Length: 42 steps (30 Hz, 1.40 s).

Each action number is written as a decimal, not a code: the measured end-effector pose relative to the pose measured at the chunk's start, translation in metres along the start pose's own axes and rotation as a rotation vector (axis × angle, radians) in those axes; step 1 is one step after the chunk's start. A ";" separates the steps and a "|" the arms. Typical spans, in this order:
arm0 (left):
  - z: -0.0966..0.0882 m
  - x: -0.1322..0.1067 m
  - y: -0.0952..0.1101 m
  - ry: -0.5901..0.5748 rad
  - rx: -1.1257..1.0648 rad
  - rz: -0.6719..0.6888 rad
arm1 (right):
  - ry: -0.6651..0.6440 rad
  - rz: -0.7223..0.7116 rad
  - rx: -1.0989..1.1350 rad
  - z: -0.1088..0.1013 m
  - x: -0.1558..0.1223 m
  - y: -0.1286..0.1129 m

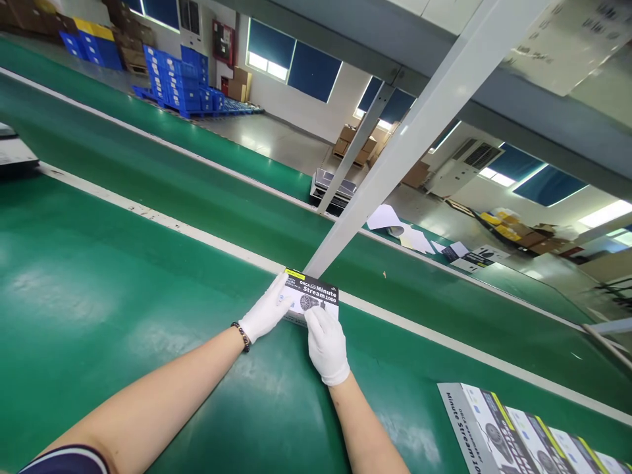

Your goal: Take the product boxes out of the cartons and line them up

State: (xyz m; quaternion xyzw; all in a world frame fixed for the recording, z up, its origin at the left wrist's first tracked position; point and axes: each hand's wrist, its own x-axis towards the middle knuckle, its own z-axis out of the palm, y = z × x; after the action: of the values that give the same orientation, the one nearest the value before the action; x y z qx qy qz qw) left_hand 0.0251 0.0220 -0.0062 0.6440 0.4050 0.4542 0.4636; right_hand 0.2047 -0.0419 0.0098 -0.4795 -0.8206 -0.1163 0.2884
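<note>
Minute Stream 1000 carton (320, 288) between two gloved hands

Left hand (264, 312), white glove: fingers closed on the carton's left edge, thumb over the printed face. Right hand (329, 345), also gloved: fingers bent, tips against the lower part of the same face; cannot tell whether they grip or only press. Carton has a black upper band, yellow corner label and a fan-like picture; print faces the wearer. It is over the green surface (207, 289), at the pale strip (415, 324); resting or lifted, cannot tell. Dark beaded bracelet (241, 337) on left wrist.

Just behind carton: white post (380, 178), slanting up to the right in view. Lower right, well apart: row of matching cartons (513, 431), cut off by the frame. Left edge of view: pale-topped stack (14, 150), partly seen. Beyond the strip, a green lane; past it, loose white papers (399, 227). Farther off, on the floor: stacked blue crates (178, 79) and cardboard boxes (353, 145).
</note>
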 end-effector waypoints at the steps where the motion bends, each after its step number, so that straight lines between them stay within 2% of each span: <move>1: 0.000 0.000 0.001 -0.001 0.003 0.009 | -0.016 0.014 -0.007 -0.001 0.003 -0.003; 4: -0.001 0.000 0.003 -0.001 0.025 0.017 | -0.017 0.056 -0.025 0.000 0.011 -0.009; 10: -0.002 0.001 0.000 -0.043 0.042 -0.026 | 0.178 -0.002 -0.117 0.011 0.008 -0.004; 18: -0.003 0.000 0.000 -0.058 0.015 -0.025 | 0.231 -0.065 -0.107 0.013 0.002 -0.002; 21: -0.003 -0.001 0.002 -0.071 0.022 -0.051 | 0.195 0.050 -0.073 0.015 0.003 -0.007; 26: -0.004 0.001 0.009 -0.086 0.004 -0.099 | 0.184 0.448 0.007 0.017 0.013 -0.013; 27: -0.005 0.001 0.010 -0.084 -0.001 -0.104 | 0.146 0.506 0.007 0.013 0.018 -0.014; 29: -0.007 0.001 0.015 -0.098 -0.017 -0.095 | -0.034 0.526 -0.006 0.001 0.029 -0.017; 32: -0.011 -0.002 0.019 -0.221 -0.003 -0.088 | -0.334 0.333 -0.027 -0.022 0.038 -0.029; 34: -0.014 -0.005 0.019 -0.341 0.064 -0.113 | -0.441 0.232 -0.063 -0.034 0.033 -0.038; 35: -0.016 -0.007 0.017 -0.403 0.099 -0.116 | -0.478 0.228 -0.087 -0.039 0.028 -0.042; 36: -0.017 -0.007 0.015 -0.476 0.115 -0.092 | -0.508 0.258 -0.113 -0.042 0.022 -0.043; 38: -0.020 -0.007 0.011 -0.569 0.134 -0.025 | -0.551 0.409 -0.178 -0.050 0.005 -0.040; 42: -0.023 -0.006 0.006 -0.558 0.221 -0.002 | -0.540 0.860 -0.391 -0.078 -0.034 -0.010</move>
State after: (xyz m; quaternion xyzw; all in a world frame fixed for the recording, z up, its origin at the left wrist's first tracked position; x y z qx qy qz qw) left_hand 0.0022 0.0201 0.0023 0.7901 0.3096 0.2123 0.4846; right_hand 0.2367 -0.1080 0.0542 -0.8294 -0.5586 -0.0110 -0.0056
